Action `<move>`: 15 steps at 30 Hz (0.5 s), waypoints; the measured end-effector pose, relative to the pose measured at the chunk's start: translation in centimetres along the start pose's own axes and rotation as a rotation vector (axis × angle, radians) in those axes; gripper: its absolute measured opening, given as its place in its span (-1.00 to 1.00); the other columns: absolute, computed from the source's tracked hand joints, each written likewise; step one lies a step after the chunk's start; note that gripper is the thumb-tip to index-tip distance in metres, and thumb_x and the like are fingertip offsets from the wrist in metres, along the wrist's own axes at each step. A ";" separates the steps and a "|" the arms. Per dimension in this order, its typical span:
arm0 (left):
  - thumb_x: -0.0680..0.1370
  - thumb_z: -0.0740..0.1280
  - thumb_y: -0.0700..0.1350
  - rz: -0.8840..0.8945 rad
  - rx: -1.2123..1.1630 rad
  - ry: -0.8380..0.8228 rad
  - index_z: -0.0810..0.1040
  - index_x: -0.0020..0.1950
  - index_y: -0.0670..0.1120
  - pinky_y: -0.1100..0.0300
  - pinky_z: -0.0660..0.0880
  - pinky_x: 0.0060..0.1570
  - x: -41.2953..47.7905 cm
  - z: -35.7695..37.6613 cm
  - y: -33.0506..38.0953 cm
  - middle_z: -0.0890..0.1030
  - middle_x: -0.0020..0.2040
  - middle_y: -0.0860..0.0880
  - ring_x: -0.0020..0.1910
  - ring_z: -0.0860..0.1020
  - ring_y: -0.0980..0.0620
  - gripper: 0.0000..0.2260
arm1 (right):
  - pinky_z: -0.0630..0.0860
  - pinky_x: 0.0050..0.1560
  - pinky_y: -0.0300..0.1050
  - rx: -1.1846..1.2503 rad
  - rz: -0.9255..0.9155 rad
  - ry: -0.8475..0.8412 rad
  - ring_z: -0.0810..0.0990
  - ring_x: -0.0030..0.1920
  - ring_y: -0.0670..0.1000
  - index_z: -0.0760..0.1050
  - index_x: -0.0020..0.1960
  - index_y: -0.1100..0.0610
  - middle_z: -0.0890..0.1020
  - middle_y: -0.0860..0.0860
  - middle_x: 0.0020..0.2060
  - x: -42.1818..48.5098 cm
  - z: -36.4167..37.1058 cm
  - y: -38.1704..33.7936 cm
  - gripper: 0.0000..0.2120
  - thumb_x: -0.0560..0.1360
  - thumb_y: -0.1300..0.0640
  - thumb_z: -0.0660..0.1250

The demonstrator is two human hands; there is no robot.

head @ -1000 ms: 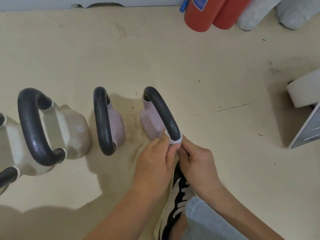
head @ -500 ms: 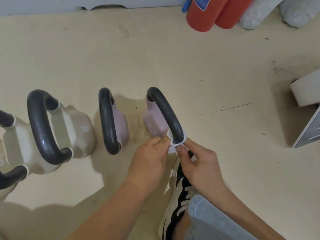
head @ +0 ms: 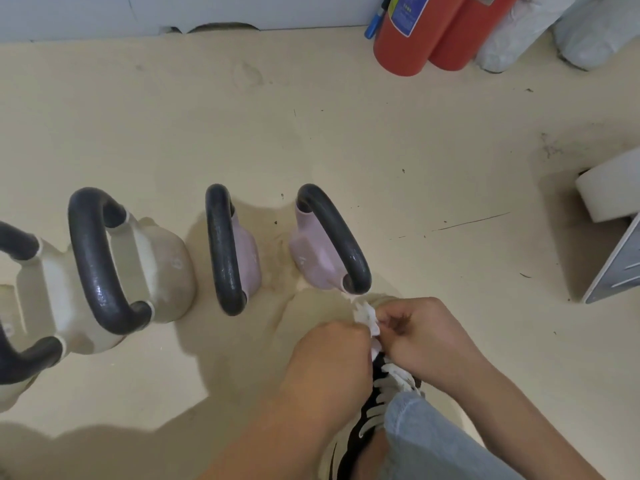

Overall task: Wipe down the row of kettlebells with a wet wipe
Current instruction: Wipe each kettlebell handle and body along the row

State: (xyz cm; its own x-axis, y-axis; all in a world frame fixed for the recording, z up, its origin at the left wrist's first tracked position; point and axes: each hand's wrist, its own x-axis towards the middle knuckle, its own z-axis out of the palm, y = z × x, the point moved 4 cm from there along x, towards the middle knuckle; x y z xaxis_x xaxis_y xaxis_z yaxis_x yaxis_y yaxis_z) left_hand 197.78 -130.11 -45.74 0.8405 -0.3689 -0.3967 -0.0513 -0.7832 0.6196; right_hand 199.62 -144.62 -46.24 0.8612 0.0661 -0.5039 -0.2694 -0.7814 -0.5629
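One wide-angle head camera looked steeply down at the floor (head: 398, 140) from close above, facing the wall (head: 86, 12) along the top edge; the kettlebells (head: 221, 247) sat left of centre, partly cut off.

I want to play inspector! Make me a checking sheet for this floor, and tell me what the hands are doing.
Surface: beige floor, scuffed, with dark specks and one long scratch.
Job's things: a row of a half-seen beige kettlebell, a full beige kettlebell, a middle pink kettlebell and a right pink kettlebell. A crumpled wet wipe is just in front of the right one's handle.
Clutter: white-and-grey object at the right edge.
Hands: left hand and right hand both pinch the wipe, above a shoe.
Cables: nothing seen.
Surroundings: two red fire extinguishers and white bundles by the wall.
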 end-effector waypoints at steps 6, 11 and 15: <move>0.57 0.40 -0.05 -0.287 -0.833 0.161 0.57 -0.17 -0.04 0.20 0.55 -0.12 -1.2 -1.9 -3.3 0.65 -0.22 0.07 -0.20 0.61 0.15 -0.86 | 0.51 -0.15 -0.08 0.670 0.064 -0.109 0.58 -0.22 0.06 0.55 -0.23 0.15 0.61 0.15 -0.27 -1.7 -2.9 -1.3 -0.85 0.39 0.21 0.53; 0.48 0.55 -0.12 -0.256 -1.054 0.164 0.58 0.17 0.16 0.22 0.58 -0.06 -1.4 -5.1 -1.9 0.68 -0.06 0.17 -0.11 0.64 0.20 -0.67 | 0.55 -0.12 -0.03 0.876 0.001 -0.154 0.62 -0.18 0.14 0.50 -0.19 0.16 0.65 0.19 -0.22 -1.7 -2.8 -4.8 -0.81 0.36 0.40 0.43; 0.52 0.50 0.02 -0.207 -0.922 0.123 0.65 -0.09 0.05 0.33 0.40 -0.29 -1.1 -7.5 -1.9 0.51 -0.34 0.15 -0.37 0.44 0.19 -0.91 | 0.46 -0.10 0.04 1.062 0.030 -0.082 0.54 -0.11 0.20 0.48 -0.12 0.16 0.58 0.20 -0.18 -0.9 -3.6 -6.3 -0.78 0.36 0.43 0.36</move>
State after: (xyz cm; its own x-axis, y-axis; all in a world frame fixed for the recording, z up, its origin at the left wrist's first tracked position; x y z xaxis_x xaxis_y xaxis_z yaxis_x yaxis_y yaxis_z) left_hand 201.00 -124.44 -41.37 0.8388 -0.1709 -0.5169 0.5061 -0.1049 0.8560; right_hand 202.11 -142.03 -39.87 0.8269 0.1278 -0.5476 -0.5620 0.1560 -0.8123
